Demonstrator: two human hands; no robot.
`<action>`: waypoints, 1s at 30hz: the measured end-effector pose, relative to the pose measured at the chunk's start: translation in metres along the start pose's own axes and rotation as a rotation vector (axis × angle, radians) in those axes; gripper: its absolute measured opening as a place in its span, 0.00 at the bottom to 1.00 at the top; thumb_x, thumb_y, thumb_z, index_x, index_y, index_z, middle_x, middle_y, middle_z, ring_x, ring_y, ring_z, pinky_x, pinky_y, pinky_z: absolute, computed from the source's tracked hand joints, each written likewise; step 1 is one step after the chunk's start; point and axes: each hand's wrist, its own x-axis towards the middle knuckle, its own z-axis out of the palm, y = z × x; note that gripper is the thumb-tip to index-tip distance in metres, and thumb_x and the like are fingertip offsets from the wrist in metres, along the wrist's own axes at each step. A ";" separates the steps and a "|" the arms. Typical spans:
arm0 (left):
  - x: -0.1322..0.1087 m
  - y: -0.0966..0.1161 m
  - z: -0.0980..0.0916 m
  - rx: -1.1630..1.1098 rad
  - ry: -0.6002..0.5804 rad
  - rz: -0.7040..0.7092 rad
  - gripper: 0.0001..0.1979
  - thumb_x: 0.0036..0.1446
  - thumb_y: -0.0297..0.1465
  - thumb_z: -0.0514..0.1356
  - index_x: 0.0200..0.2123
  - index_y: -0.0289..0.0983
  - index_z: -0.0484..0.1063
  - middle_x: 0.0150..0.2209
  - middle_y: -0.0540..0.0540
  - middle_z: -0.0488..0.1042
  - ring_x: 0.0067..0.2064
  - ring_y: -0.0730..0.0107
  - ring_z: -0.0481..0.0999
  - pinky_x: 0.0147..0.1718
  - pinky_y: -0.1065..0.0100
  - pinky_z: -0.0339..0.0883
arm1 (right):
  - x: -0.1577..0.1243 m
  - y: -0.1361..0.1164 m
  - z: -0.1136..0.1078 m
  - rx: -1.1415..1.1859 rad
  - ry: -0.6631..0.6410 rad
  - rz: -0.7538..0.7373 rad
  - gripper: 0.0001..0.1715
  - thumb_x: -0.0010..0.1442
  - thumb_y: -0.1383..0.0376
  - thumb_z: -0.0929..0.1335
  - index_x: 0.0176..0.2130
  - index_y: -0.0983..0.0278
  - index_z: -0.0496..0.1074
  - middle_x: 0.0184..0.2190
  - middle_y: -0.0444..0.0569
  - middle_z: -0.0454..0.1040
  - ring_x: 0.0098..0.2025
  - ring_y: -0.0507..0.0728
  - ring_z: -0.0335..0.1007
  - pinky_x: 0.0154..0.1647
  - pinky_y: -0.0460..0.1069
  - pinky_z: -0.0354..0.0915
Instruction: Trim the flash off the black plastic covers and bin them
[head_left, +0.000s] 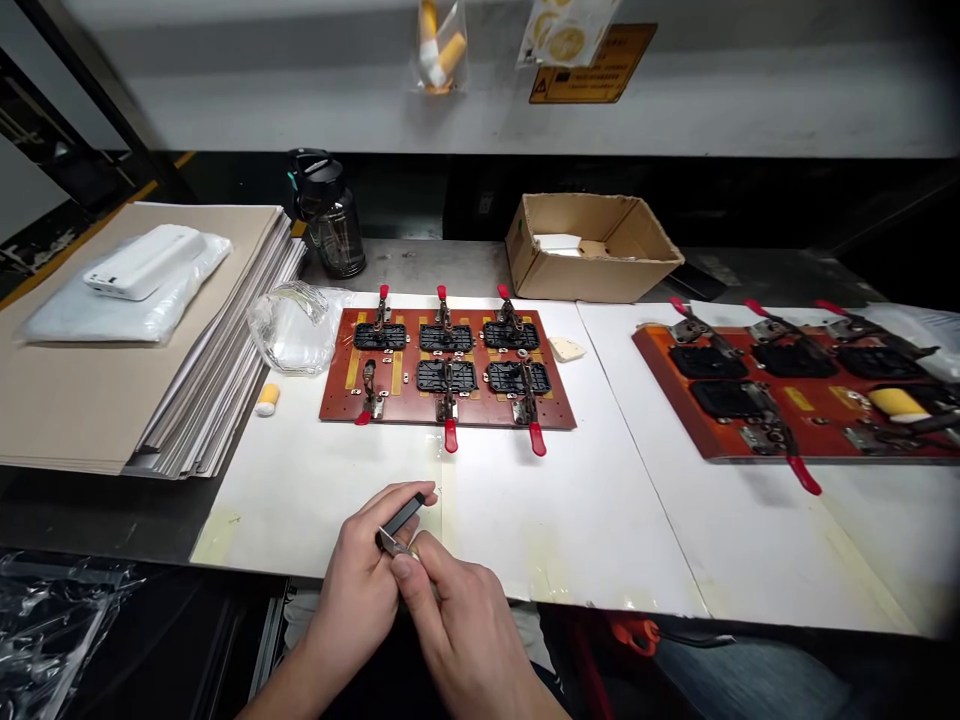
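My left hand (361, 568) is closed around a small black rectangular part (403, 514), tilted up over the front edge of the white-covered table. My right hand (471, 612) pinches a small metal blade (393, 543), its flat end against the lower end of the black part. The blade's handle is hidden in my fingers. Beyond both hands lies a red-brown fixture board (390, 408) with red-handled toggle clamps. Several black plastic pieces (446, 377) sit on it. At its front left, one clamp (368, 392) stands with no black piece under it.
A second fixture board (675, 400) is on the right, its clamp handle (804, 475) jutting forward. An open cardboard box (600, 275) and a dark bottle (334, 225) stand behind. Stacked cardboard sheets (90, 400) fill the left. A yellow-and-white finger cot roll (267, 400) lies nearby.
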 end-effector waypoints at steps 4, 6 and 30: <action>-0.001 -0.002 -0.002 -0.008 0.009 0.004 0.20 0.59 0.22 0.56 0.52 0.43 0.75 0.53 0.48 0.76 0.53 0.66 0.76 0.54 0.68 0.67 | -0.001 -0.001 0.003 0.015 0.019 -0.001 0.24 0.71 0.48 0.54 0.32 0.60 0.60 0.21 0.40 0.60 0.21 0.51 0.49 0.26 0.48 0.42; -0.001 -0.003 -0.002 -0.018 0.018 0.008 0.21 0.58 0.21 0.56 0.52 0.43 0.75 0.53 0.48 0.76 0.54 0.66 0.76 0.55 0.67 0.67 | -0.001 -0.001 0.002 0.031 0.039 -0.002 0.24 0.71 0.48 0.54 0.31 0.60 0.59 0.20 0.39 0.59 0.21 0.50 0.48 0.25 0.48 0.42; 0.006 -0.004 -0.033 -0.054 0.243 -0.131 0.24 0.62 0.45 0.60 0.57 0.39 0.73 0.46 0.43 0.81 0.45 0.59 0.81 0.41 0.66 0.75 | 0.033 0.020 -0.022 0.595 0.246 0.149 0.18 0.61 0.52 0.70 0.39 0.64 0.71 0.28 0.41 0.66 0.28 0.50 0.58 0.31 0.45 0.58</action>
